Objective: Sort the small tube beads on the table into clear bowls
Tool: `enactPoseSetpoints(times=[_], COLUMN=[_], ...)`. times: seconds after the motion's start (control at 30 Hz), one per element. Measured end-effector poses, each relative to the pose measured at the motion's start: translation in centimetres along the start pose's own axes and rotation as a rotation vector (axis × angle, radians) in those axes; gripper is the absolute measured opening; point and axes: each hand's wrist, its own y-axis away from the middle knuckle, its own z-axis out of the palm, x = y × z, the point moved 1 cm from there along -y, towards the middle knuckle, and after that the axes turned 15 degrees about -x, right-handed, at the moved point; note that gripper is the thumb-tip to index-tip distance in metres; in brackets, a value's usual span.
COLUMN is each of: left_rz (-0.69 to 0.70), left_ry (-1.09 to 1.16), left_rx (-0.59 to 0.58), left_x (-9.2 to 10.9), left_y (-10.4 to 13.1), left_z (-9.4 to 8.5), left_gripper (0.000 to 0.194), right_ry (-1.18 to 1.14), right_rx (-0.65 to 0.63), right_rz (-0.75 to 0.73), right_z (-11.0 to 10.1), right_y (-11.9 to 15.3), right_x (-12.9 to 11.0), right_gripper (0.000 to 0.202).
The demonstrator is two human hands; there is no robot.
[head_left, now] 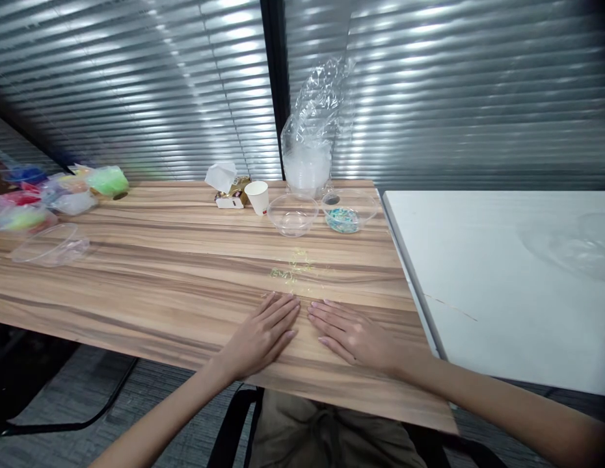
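My left hand (263, 331) lies palm down on the wooden table (161, 279), fingers stretched out, with nothing held. Opposite it, my right hand (349, 331) also rests flat with its fingers extended and holds nothing. Just beyond my fingertips, small yellow-green pieces (300, 263) are scattered on the wood. Behind them stands a clear round bowl (293, 218) that looks empty. A second clear bowl (363, 205), touching or very near the first, has blue-green bits (342, 220) at its bottom.
A paper cup (257, 197), a tissue pack (230, 192) and a plastic bag of stacked clear containers (307, 162) stand at the back. Colorful bags (107, 182) and a clear bowl (53, 247) are far left. A white table (483, 273) adjoins on the right.
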Motion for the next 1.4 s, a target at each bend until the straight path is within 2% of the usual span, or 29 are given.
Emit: enactPoseSetpoints(times=[0.27,0.4,0.6,0.77,1.03,1.13,1.27,1.4], left_rz=[0.010,0.021,0.050,0.085,0.128,0.115,-0.068,-0.122], left_ry=[0.054,0.019,-0.022,0.002,0.046,0.040,0.057,0.088], left_rx=[0.016,0.000,-0.047,-0.052,-0.073,0.019,0.198,0.230], left_x=[0.3,0.5,1.8,3.1,4.9,4.3,2.1,0.5], left_y=[0.9,1.0,0.7,0.2,-2.0,-2.0,-0.4,1.1], left_z=[0.0,0.1,0.4,0.7,0.7,0.4,-0.1,0.0], left_gripper=[0.051,0.051,0.049,0.045,0.046,0.044,0.042,0.045], right_ry=[-0.027,0.000,0.008,-0.003,-0.031,-0.046,-0.052,-0.056], right_rx=[-0.019,-0.047,-0.029,-0.039,0.001,0.020,0.053,0.083], right_rz=[0.016,0.035,0.030,0.022,0.033,0.032,0.020,-0.024], right_z=[-0.5,-0.8,-0.5,-0.2,-0.2,-0.4,-0.9,-1.3], right_y=[2.1,0.6,-2.3,-2.2,-0.9,-0.4,0.5,1.4], right_x=[0.5,0.7,1.1,1.4,1.9,2.1,2.0,1.8], right_gripper=[0.040,0.038,0.038,0.037,0.035,0.033,0.029,0.025])
